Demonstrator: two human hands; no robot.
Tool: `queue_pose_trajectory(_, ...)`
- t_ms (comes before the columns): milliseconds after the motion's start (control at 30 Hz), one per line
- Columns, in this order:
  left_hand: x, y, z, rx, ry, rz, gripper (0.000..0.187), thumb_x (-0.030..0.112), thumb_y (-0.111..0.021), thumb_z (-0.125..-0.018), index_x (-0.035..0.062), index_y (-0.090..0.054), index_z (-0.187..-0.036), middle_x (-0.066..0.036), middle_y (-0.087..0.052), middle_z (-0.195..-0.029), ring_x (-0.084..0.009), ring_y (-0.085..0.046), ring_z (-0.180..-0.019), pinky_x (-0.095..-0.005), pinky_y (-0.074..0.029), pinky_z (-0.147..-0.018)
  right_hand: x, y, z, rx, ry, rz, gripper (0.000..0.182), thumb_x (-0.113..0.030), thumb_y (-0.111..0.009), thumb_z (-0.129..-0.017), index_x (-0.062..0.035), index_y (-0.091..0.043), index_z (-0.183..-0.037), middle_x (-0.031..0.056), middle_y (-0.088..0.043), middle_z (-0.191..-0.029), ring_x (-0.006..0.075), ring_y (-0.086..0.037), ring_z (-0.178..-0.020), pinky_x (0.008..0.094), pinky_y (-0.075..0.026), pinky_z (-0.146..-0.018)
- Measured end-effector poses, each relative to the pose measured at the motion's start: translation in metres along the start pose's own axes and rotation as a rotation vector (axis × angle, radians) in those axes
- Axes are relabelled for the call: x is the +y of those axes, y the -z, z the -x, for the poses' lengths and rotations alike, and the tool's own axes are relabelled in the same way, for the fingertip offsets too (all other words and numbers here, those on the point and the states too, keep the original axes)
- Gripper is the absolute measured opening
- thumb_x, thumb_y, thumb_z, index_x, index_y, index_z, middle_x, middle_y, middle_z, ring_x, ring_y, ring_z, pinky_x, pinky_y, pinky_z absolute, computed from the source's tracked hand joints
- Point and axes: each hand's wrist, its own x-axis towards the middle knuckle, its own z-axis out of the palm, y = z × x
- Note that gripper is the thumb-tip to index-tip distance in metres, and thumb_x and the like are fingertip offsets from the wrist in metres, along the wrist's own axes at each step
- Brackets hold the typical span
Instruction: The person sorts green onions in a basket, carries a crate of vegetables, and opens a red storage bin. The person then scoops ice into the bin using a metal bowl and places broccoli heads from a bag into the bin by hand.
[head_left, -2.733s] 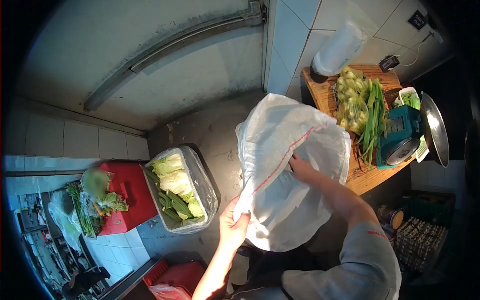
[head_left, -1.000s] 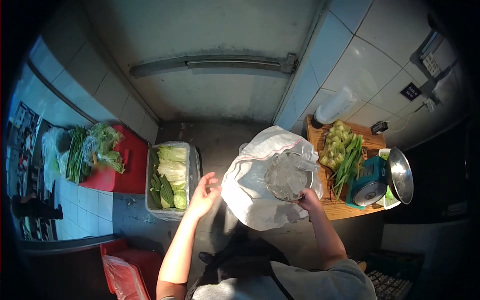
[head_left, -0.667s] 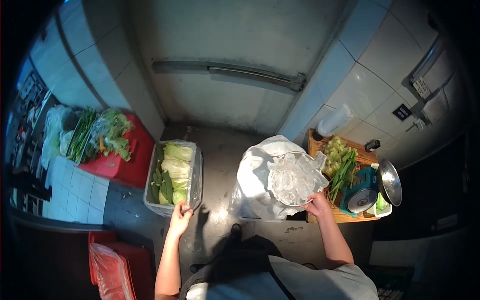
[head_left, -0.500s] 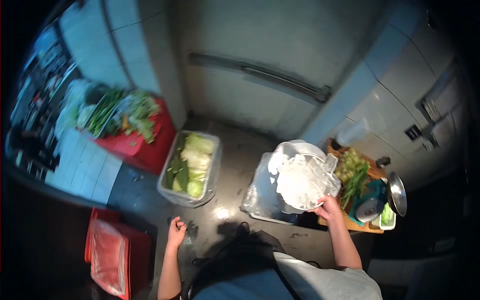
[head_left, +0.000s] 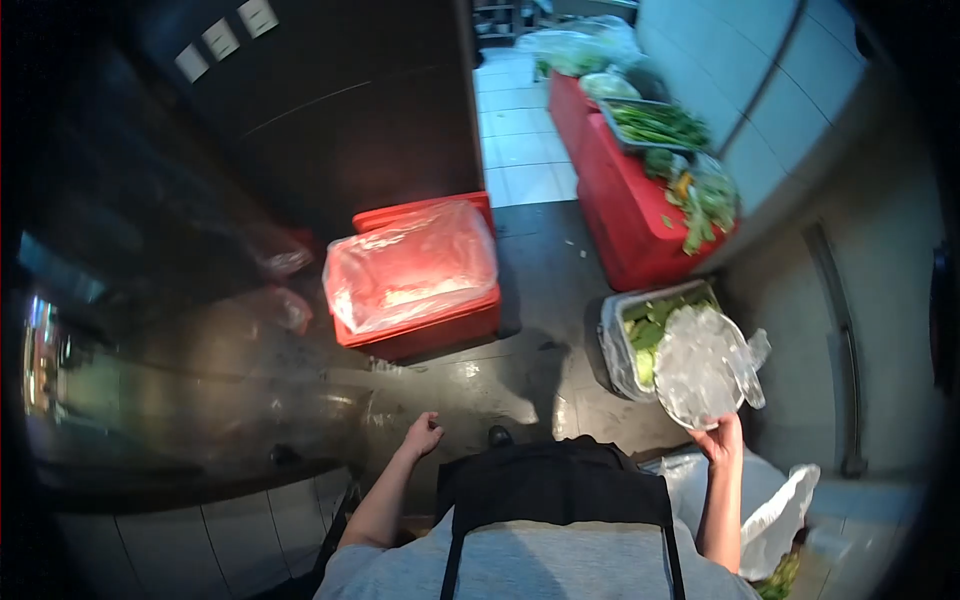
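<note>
My right hand (head_left: 722, 440) grips the near rim of a round white-rimmed bowl heaped with ice (head_left: 700, 365). A clear plastic piece (head_left: 752, 368), perhaps a scoop, sticks out at the bowl's right side. Beneath and behind the bowl, in view, is a plastic-lined tub (head_left: 612, 345) of green vegetables (head_left: 648, 330), partly hidden. My left hand (head_left: 424, 436) hangs over the floor with nothing in it, its fingers loosely bent and apart. Ahead of it stands a red bin lined with clear plastic (head_left: 410, 270), lid tipped back.
Red boxes (head_left: 625, 200) line the right of the doorway, carrying a tray of long greens (head_left: 660, 128) and leafy vegetables (head_left: 705, 205). A dark wall panel (head_left: 350, 120) stands left. A white plastic bag (head_left: 770, 510) lies behind my right arm. The tiled floor (head_left: 530, 370) looks wet.
My view has swung left, bringing the red bin to the front. The bowl of ice, still in my right hand, has left the plastic-lined container and now overlaps the vegetable tub.
</note>
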Motion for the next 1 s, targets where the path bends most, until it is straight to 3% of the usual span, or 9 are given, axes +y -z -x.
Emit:
queue_pose_trajectory(67, -0.024, 0.008, 0.000, 0.093, -0.024, 0.071, 0.045, 0.018, -0.057, -0.078, 0.0032, -0.046, -0.120, -0.014, -0.060, -0.099, -0.0234, -0.059, -0.091, -0.0328, -0.045, -0.083, 0.016, -0.058, -0.045, -0.097, -0.051, 0.188, 0.044, 0.002, -0.041, -0.063, 0.0089, -0.043, -0.106, 0.0165, -0.053, -0.092, 0.0352, -0.058, -0.082, 0.0541, -0.053, -0.072)
queue_pose_trajectory(333, -0.048, 0.021, 0.023, 0.260, 0.015, 0.342, 0.039, 0.020, -0.056, -0.083, -0.0011, -0.050, -0.115, -0.011, -0.060, -0.091, -0.0159, -0.057, -0.084, -0.0273, -0.045, -0.077, 0.131, -0.313, -0.238, -0.538, -0.320, 0.432, 0.066, 0.005, -0.042, -0.060, 0.0028, -0.031, -0.125, 0.0205, -0.047, -0.115, 0.0384, -0.054, -0.100, 0.0557, -0.050, -0.076)
queue_pose_trajectory(467, -0.069, 0.030, 0.037, 0.358, 0.082, 0.510, 0.036, 0.017, -0.054, -0.085, -0.0011, -0.048, -0.115, -0.009, -0.059, -0.088, -0.0143, -0.058, -0.075, -0.0268, -0.047, -0.070, 0.219, -0.422, -0.309, -0.553, -0.085, 0.830, 0.071, 0.009, -0.043, -0.061, -0.0056, -0.030, -0.129, 0.0185, -0.046, -0.119, 0.0355, -0.050, -0.107, 0.0522, -0.049, -0.081)
queue_pose_trajectory(533, -0.056, 0.046, 0.046, 0.378, 0.330, 0.562, 0.034, 0.014, -0.054, -0.085, -0.0002, -0.047, -0.115, -0.009, -0.059, -0.088, -0.0131, -0.057, -0.075, -0.0268, -0.048, -0.066, 0.297, -0.431, -0.403, -0.681, 0.344, 0.961, 0.072, 0.012, -0.043, -0.059, -0.0069, -0.033, -0.128, 0.0155, -0.046, -0.117, 0.0324, -0.048, -0.108, 0.0466, -0.043, -0.088)
queue_pose_trajectory(567, -0.044, 0.056, 0.046, 0.405, 0.362, 0.644, 0.034, 0.013, -0.054, -0.085, 0.0001, -0.046, -0.115, -0.009, -0.058, -0.088, -0.0131, -0.057, -0.074, -0.0269, -0.048, -0.065, 0.334, -0.434, -0.439, -0.591, 0.499, 1.264, 0.073, 0.008, -0.049, -0.065, -0.0092, -0.028, -0.133, 0.0196, -0.039, -0.124, 0.0362, -0.046, -0.109, 0.0395, -0.039, -0.093)
queue_pose_trajectory(667, -0.012, 0.083, 0.036, 0.477, 0.398, 0.810, 0.032, 0.010, -0.055, -0.086, 0.0010, -0.044, -0.115, -0.007, -0.057, -0.089, -0.0135, -0.056, -0.075, -0.0276, -0.048, -0.066, 0.414, -0.457, -0.467, -0.478, 0.816, 1.498, 0.073, 0.004, -0.056, -0.066, -0.0137, -0.031, -0.132, 0.0220, -0.037, -0.125, 0.0397, -0.046, -0.105, 0.0427, -0.042, -0.089)
queue_pose_trajectory(767, 0.028, 0.109, 0.010, 0.532, 0.397, 0.848, 0.031, 0.007, -0.054, -0.086, 0.0009, -0.045, -0.115, -0.006, -0.056, -0.090, -0.0130, -0.056, -0.077, -0.0261, -0.048, -0.070, 0.432, -0.486, -0.449, -0.511, 0.796, 1.836, 0.067, 0.001, -0.056, -0.070, -0.0177, -0.035, -0.130, 0.0207, -0.035, -0.128, 0.0424, -0.045, -0.106, 0.0446, -0.043, -0.087)
queue_pose_trajectory(900, 0.042, 0.115, -0.009, 0.474, 0.368, 0.804, 0.031, 0.004, -0.054, -0.085, 0.0008, -0.045, -0.115, -0.005, -0.056, -0.091, -0.0121, -0.056, -0.080, -0.0233, -0.045, -0.075, 0.427, -0.474, -0.472, -0.561, 0.902, 1.928, 0.058, 0.006, -0.047, -0.073, -0.0198, -0.040, -0.125, 0.0162, -0.033, -0.132, 0.0392, -0.044, -0.108, 0.0437, -0.044, -0.085)
queue_pose_trajectory(1000, 0.038, 0.117, -0.015, 0.425, 0.321, 0.747, 0.032, 0.004, -0.054, -0.085, 0.0010, -0.046, -0.116, -0.005, -0.056, -0.093, -0.0123, -0.056, -0.081, -0.0241, -0.045, -0.076, 0.396, -0.451, -0.489, -0.435, 0.684, 1.631, 0.058, 0.007, -0.048, -0.070, -0.0151, -0.041, -0.123, 0.0177, -0.032, -0.132, 0.0381, -0.044, -0.108, 0.0414, -0.043, -0.087)
